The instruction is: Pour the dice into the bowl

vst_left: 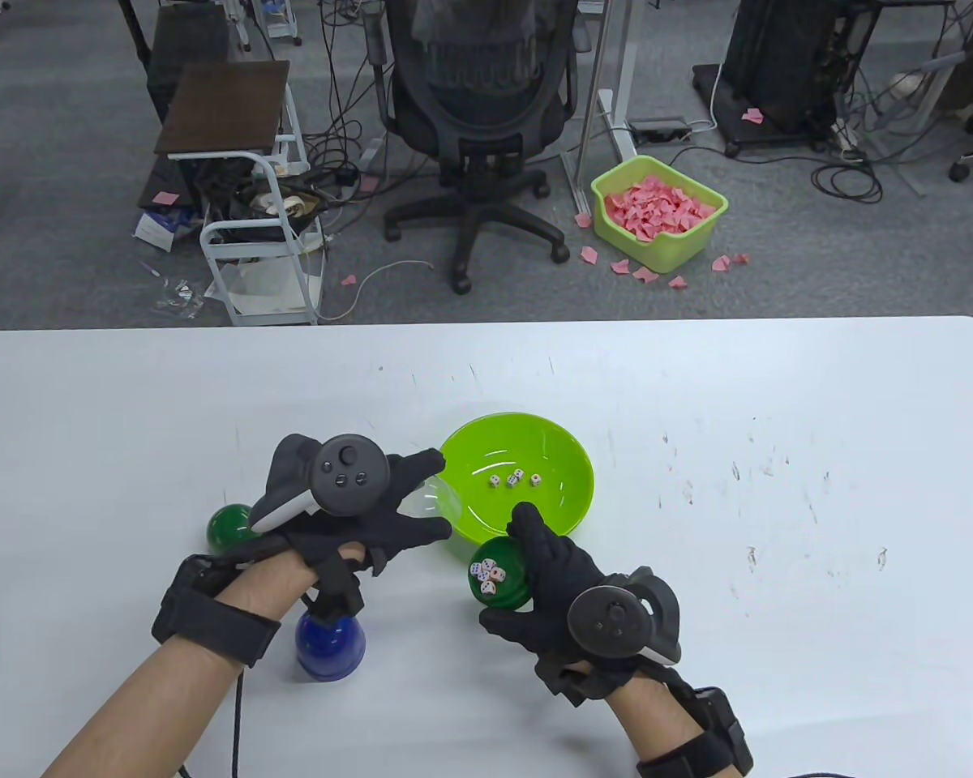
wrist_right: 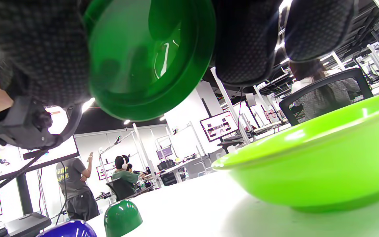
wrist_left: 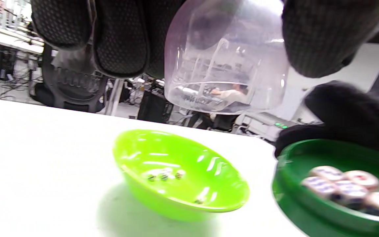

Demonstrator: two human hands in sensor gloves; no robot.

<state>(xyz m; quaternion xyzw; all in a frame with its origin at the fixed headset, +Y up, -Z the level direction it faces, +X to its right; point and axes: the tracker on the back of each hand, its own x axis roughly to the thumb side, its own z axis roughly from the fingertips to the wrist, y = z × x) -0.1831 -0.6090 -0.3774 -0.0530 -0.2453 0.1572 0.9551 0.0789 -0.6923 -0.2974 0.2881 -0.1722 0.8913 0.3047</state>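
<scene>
Dice (vst_left: pixel 487 575) sat in a small green cup (vst_left: pixel 509 596) beside the lime bowl (vst_left: pixel 572 494). They looked light and rolly. Right hand (vst_left: pixel 572 604) fingers wrapped its sides; left hand (vst_left: pixel 349 510) held a clear cup (wrist_left: pixel 225 65).

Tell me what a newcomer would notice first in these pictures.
Probably the bright green bowl at the table's middle, with a few dice inside. At its near edge the right hand holds a dark green cup of dice, while the left hand holds an empty clear cup.

Beyond the hands, past the white table (vst_left: pixel 697 389), a black office chair (vst_left: pixel 478 121) stands on grey carpet (vst_left: pixel 65 203). Right of it sits a green bin of pink scraps (vst_left: pixel 657 211); left, a white cart (vst_left: pixel 251 235).
</scene>
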